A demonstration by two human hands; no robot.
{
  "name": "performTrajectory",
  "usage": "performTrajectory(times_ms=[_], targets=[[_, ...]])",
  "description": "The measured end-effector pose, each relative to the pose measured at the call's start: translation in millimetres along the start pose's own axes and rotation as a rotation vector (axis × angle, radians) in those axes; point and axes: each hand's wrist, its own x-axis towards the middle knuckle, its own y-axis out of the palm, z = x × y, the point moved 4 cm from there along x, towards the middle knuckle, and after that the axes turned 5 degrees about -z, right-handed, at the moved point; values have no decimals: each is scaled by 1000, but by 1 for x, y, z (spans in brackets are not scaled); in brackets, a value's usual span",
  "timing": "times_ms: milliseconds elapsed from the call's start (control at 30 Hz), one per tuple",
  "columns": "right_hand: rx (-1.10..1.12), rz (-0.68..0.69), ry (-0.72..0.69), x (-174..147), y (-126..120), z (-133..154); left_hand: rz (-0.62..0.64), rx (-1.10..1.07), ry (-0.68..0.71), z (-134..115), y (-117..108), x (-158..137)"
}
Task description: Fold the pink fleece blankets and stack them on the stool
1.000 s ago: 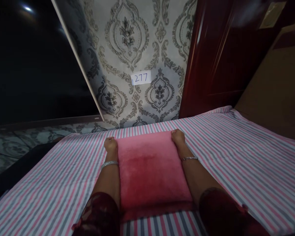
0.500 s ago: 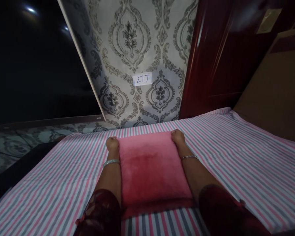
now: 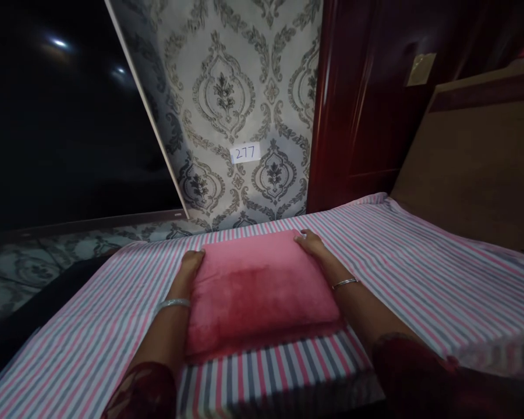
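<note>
A square pink plush cushion (image 3: pixel 253 291) lies flat on a striped cloth, its near side a darker red-pink with a fold along the near edge. At its far left corner my left hand (image 3: pixel 192 262) grips the side, the fingers partly hidden under it. My right hand (image 3: pixel 311 241) holds the far right corner, thumb and forefinger at the edge and the other fingers mostly out of sight. Both forearms run alongside the cushion, a bracelet on each wrist.
The pink, grey and white striped cloth (image 3: pixel 397 262) covers the table, whose near edge lies just below the cushion. A large dark screen (image 3: pixel 70 116) stands at the left, a brown cardboard box (image 3: pixel 471 157) at the right. Behind are patterned wallpaper, a "277" label (image 3: pixel 245 152) and a dark red door (image 3: pixel 358 116).
The cushion's near edge now sits farther from me, and the cushion looks wider and flatter. My forearms have spread apart, and my fists have loosened at the corners. The view has shifted slightly right.
</note>
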Motion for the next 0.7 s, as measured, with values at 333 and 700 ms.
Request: performTrajectory(times_ms=[333,700], targets=[[-123,-28,-35,-43,8,17,39,145,51,-2,-4,-47],[-99,-92,-7,-48,17,-11,-47,152,-10,13,4,-74]])
